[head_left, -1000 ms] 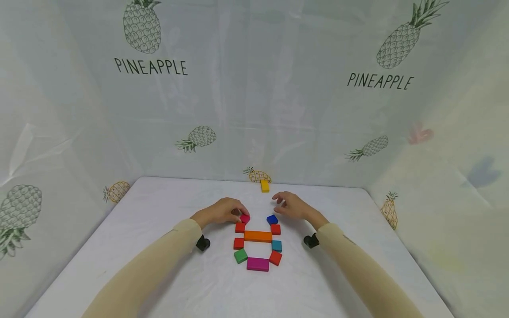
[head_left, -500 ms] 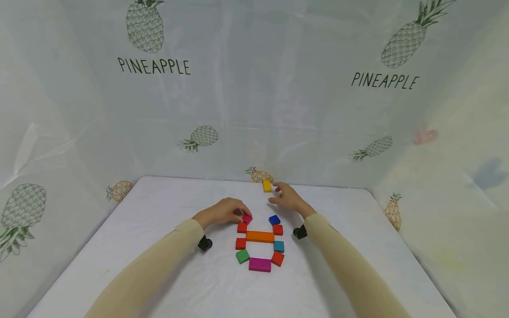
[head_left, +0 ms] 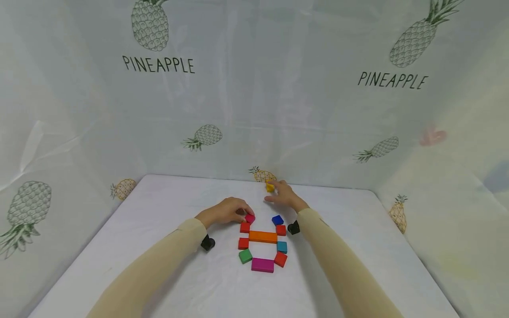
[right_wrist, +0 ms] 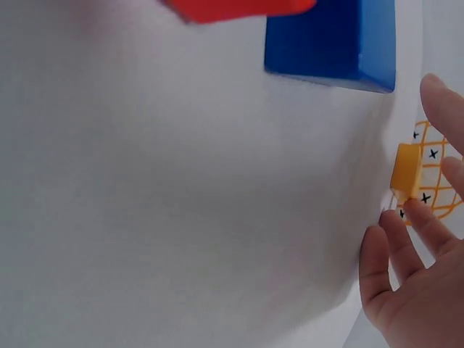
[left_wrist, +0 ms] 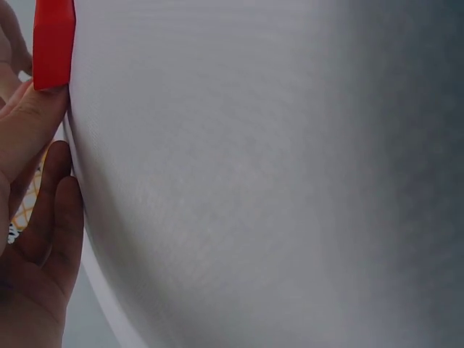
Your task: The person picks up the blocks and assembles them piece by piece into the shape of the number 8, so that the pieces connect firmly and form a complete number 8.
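My left hand (head_left: 228,210) pinches a small pinkish-red block (head_left: 250,218) at the upper left end of a block outline, thumb and fingers on either side. In the left wrist view, a red block (left_wrist: 54,47) sits by the thumb. Toward the table's far edge, my right hand (head_left: 284,194) reaches to a yellow block (head_left: 270,187) with thumb and fingers spread. The right wrist view shows the fingers loosely extended, with a fingertip close to the yellow block (right_wrist: 407,171); contact is hard to tell. A blue block (head_left: 277,220) lies nearer than this hand.
The outline also has an orange bar (head_left: 263,237), a magenta block (head_left: 262,265), a green block (head_left: 245,256), a teal block (head_left: 282,247) and several red blocks (head_left: 280,259). They lie flat on the white-covered table (head_left: 191,282). A pineapple-print curtain (head_left: 254,97) hangs behind.
My right hand has moved away from beside the blue block, forward and left to the yellow block, which its fingers now partly cover. The left hand stays at the pinkish-red block.
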The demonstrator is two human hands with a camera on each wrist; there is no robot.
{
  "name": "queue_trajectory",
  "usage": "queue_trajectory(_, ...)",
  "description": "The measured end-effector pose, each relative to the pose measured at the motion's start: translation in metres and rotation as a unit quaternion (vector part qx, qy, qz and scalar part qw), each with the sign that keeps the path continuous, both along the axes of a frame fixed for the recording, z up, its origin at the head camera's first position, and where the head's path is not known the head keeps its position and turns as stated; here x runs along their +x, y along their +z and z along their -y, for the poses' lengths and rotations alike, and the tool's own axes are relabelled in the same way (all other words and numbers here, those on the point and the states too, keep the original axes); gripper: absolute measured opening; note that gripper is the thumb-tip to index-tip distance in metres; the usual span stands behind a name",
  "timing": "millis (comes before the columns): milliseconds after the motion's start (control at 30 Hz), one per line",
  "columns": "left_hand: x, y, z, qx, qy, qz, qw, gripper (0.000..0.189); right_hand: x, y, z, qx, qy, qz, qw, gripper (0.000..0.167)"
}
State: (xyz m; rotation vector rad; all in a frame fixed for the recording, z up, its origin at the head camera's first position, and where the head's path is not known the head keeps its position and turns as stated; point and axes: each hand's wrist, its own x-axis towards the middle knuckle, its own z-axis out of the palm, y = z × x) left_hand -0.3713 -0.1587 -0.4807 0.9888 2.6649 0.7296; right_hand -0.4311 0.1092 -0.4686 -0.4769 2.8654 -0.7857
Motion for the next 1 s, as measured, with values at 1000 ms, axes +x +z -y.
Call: queue_trajectory(1000,0.004,0.004,-0.001,-0.01,0.002,-0.011,0.9999,0.03,-0.01,-0.007,0.006,0.034,0.009,-0.059,0.9976,0.019)
